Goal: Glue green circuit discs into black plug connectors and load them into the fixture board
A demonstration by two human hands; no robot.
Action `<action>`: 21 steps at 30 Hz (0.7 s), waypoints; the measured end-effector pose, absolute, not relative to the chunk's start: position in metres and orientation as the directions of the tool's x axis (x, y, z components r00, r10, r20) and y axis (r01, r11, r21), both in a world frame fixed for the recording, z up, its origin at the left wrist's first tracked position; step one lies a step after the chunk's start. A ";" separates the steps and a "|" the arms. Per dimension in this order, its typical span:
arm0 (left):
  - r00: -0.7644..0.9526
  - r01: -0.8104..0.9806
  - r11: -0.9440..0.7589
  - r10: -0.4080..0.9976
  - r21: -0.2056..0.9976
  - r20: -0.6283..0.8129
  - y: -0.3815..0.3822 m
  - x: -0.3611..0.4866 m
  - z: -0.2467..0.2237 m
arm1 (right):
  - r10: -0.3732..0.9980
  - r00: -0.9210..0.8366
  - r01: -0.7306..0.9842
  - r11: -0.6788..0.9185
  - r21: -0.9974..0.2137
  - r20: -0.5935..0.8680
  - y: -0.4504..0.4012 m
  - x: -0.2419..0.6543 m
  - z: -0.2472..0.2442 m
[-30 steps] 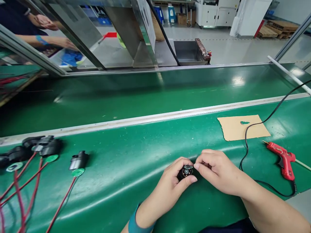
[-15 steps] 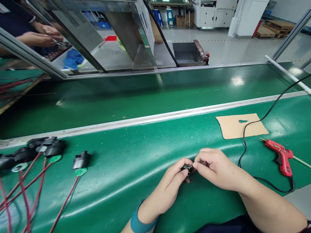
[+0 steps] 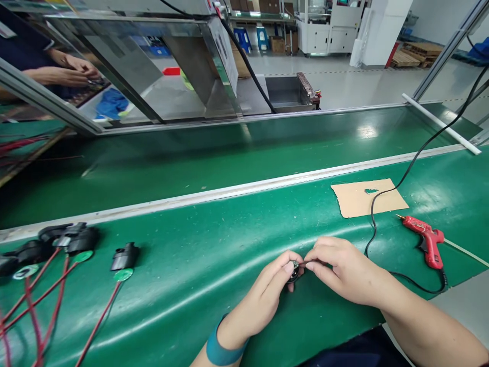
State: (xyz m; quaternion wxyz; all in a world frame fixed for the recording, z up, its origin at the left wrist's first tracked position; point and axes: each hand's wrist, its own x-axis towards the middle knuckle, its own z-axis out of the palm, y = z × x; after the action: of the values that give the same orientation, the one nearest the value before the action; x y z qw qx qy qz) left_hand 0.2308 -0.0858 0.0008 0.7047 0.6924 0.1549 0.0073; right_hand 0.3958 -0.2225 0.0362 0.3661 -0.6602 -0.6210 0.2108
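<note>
My left hand [image 3: 267, 290], with a teal band at the wrist, grips a small round black part [image 3: 293, 273] between thumb and fingers over the green mat. Just to its right, my right hand [image 3: 336, 265] pinches a thin dark piece at the part's edge; what it is cannot be made out clearly. On the left of the mat stands a black housing [image 3: 125, 256] with a green disc [image 3: 123, 275] and red wires [image 3: 98, 323] running from it. More black housings [image 3: 78, 238] with discs and red wires lie in a group at the far left.
A red glue gun [image 3: 428, 239] lies on the right, its black cable [image 3: 372, 219] crossing a cardboard piece [image 3: 349, 200]. Beyond a pale strip [image 3: 229, 191] runs a green belt [image 3: 191, 163]. Metal frames stand behind it. At the upper left are another person's hands [image 3: 72, 71].
My right hand has drawn slightly away from the round part, and a thin piece now shows between its fingertips and the part. The part is tilted differently. The camera view has shifted a little.
</note>
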 end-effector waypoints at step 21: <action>0.993 0.076 -0.184 0.104 0.980 -0.058 -0.091 0.222 0.006 | 0.987 0.090 0.704 0.030 -0.710 0.130 -0.243 0.388 0.045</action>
State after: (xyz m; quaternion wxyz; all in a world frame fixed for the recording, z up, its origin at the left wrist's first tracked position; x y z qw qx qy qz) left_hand 0.2218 -0.0910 0.0063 0.6359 0.7695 0.0584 0.0109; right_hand 0.3880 -0.2434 0.0452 0.3268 -0.6620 -0.6387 0.2169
